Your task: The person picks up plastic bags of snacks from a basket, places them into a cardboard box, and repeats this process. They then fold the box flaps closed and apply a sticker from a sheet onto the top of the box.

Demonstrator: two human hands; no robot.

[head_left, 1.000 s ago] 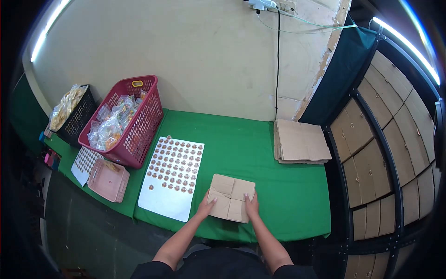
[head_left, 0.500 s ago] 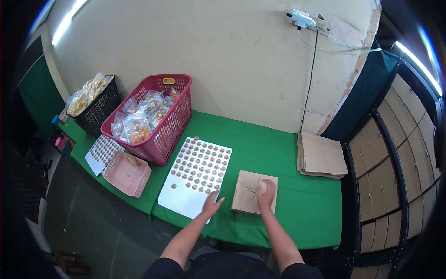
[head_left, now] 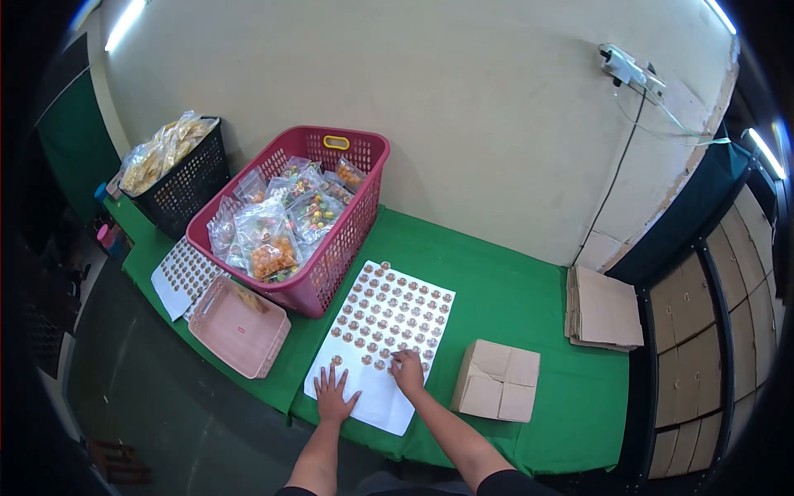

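Observation:
A white sheet of round brown stickers (head_left: 364,383) lies on the green-covered table, its lower part bare of stickers. My left hand (head_left: 333,401) rests flat on that lower part with the fingers spread. At the lowest row of stickers my right hand (head_left: 407,372) has its fingertips pinched together on a round sticker, which the fingers mostly hide. To the right of the sheet stands a small brown cardboard box (head_left: 499,382) with its top flaps folded down; neither hand touches it.
A maroon basket (head_left: 351,211) full of bagged snacks stands behind the sheet, beside a black basket (head_left: 186,190) of bags. A pink tray (head_left: 240,331) and another sticker sheet (head_left: 178,277) lie left. Flat cardboard (head_left: 608,306) is stacked at right, near shelves of boxes (head_left: 686,331).
My right hand has left the box top and moved left onto the sticker sheet. My left hand has gone from the sheet's right edge to lie flat on its lower left. The view has shifted.

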